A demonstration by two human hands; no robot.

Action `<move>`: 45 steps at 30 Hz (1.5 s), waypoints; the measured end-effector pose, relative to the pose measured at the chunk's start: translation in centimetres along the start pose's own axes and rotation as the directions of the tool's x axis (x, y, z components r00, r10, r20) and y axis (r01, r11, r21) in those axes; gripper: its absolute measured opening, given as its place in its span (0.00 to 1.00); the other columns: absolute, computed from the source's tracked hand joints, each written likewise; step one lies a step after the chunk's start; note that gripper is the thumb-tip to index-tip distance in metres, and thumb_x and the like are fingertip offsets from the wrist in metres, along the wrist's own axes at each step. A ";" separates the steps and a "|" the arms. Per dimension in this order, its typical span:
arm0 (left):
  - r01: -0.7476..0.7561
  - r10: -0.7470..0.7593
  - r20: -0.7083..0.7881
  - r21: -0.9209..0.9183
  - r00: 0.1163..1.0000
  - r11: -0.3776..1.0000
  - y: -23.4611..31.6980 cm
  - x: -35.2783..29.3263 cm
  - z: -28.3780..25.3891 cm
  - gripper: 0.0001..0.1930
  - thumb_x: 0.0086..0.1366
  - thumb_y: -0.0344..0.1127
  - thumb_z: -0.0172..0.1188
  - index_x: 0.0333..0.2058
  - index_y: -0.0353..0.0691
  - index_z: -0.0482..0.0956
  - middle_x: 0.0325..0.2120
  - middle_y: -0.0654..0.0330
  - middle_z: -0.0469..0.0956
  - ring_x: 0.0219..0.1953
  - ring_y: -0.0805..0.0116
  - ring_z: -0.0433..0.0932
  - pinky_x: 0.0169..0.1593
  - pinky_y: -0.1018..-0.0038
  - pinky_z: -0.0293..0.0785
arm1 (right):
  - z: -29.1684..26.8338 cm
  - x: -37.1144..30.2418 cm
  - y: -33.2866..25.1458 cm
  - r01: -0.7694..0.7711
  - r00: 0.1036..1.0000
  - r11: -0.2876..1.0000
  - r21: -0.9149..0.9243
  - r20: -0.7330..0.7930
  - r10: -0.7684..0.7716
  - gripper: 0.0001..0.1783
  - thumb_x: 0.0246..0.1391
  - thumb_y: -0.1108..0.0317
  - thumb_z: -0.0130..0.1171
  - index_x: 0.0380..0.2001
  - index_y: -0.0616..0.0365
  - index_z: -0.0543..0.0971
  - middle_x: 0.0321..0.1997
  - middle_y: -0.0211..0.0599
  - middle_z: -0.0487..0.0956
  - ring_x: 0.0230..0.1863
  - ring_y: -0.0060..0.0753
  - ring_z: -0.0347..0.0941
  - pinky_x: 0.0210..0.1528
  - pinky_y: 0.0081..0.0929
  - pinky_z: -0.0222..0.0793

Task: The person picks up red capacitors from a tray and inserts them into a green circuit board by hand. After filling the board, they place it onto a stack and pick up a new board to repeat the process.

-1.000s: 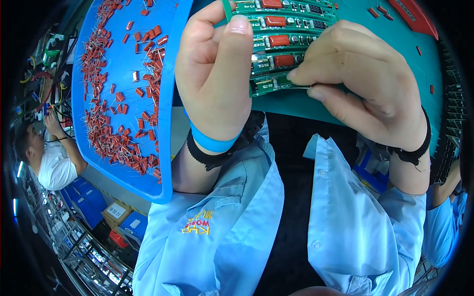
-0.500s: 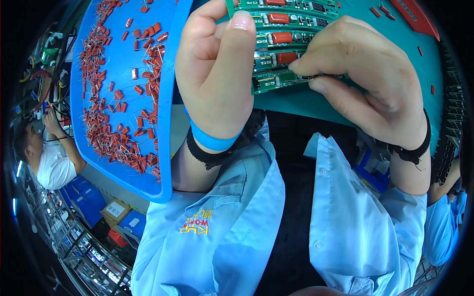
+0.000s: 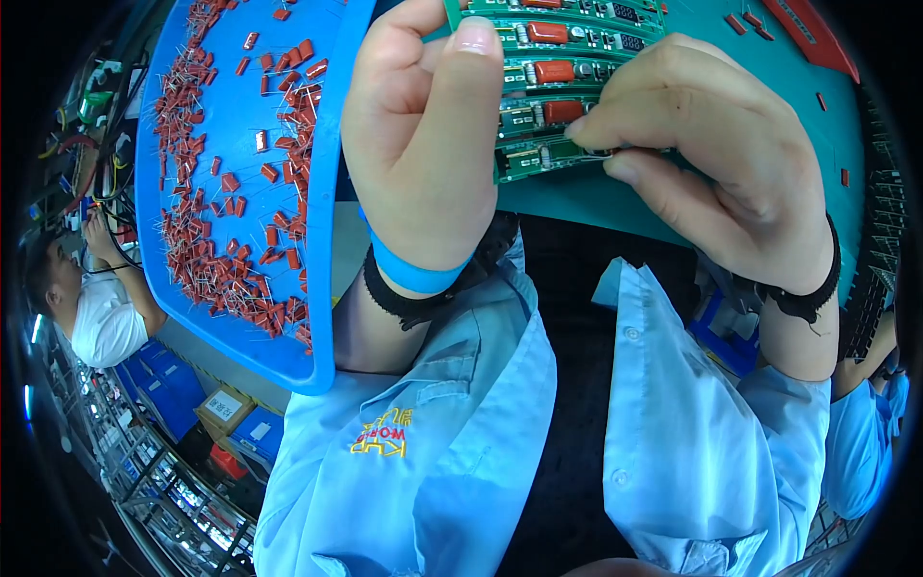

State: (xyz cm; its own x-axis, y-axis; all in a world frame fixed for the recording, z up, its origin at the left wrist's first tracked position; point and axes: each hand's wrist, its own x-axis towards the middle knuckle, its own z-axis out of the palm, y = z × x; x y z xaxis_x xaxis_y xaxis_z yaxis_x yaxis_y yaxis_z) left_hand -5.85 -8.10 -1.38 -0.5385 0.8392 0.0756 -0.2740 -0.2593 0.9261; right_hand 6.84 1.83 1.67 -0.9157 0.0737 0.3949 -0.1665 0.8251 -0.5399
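Blue tray [image 3: 325, 279] flanks the left hand [image 3: 423, 144].

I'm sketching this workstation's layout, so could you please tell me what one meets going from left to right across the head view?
Co-worker in a white top, blue tray of red components, left hand, green circuit boards, right hand, row of further boards.

The head camera looked steeply down from the wearer's head, picture upright, past the blue shirt [image 3: 471, 490] filling the lower part, to the left hand [image 3: 423, 144] and right hand [image 3: 716, 144] close below. Its wide fisheye field bowed the blue tray [image 3: 323, 288] and reached a co-worker [image 3: 111, 322] farther off, far left.
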 end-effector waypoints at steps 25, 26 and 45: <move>0.022 -0.023 -0.030 -0.028 0.999 0.999 -0.3 -0.3 -1.0 0.17 0.66 0.32 0.43 0.47 0.23 0.62 0.39 0.49 0.74 0.36 0.72 0.75 0.41 0.78 0.72 | 1.1 0.6 0.1 0.044 0.998 0.999 0.007 0.055 -0.044 0.07 0.39 0.75 0.59 0.27 0.60 0.77 0.26 0.36 0.70 0.27 0.35 0.66 0.30 0.27 0.59; 0.017 -0.018 -0.032 -0.026 0.999 1.000 -0.3 -0.3 -1.0 0.17 0.66 0.32 0.44 0.47 0.23 0.62 0.39 0.49 0.75 0.36 0.72 0.75 0.41 0.78 0.72 | 1.3 0.8 0.0 0.043 0.998 0.999 0.006 0.054 -0.044 0.07 0.39 0.75 0.59 0.27 0.61 0.77 0.26 0.36 0.70 0.27 0.35 0.66 0.30 0.27 0.59; -0.197 0.232 0.141 -0.225 0.962 0.954 -1.6 0.6 -1.5 0.16 0.65 0.30 0.45 0.47 0.24 0.62 0.38 0.50 0.75 0.35 0.74 0.75 0.40 0.79 0.72 | 1.2 1.0 -0.2 0.044 0.998 0.999 0.012 0.036 -0.044 0.08 0.37 0.76 0.59 0.26 0.61 0.76 0.26 0.37 0.69 0.27 0.35 0.65 0.29 0.27 0.59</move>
State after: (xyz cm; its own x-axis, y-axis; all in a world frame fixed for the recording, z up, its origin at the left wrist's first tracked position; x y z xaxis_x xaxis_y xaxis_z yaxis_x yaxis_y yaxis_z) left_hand -6.89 -7.88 -3.36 -0.4699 0.8147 0.3397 -0.3346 -0.5205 0.7856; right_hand 5.49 1.09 1.30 -0.9202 0.0169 0.3911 -0.2106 0.8207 -0.5311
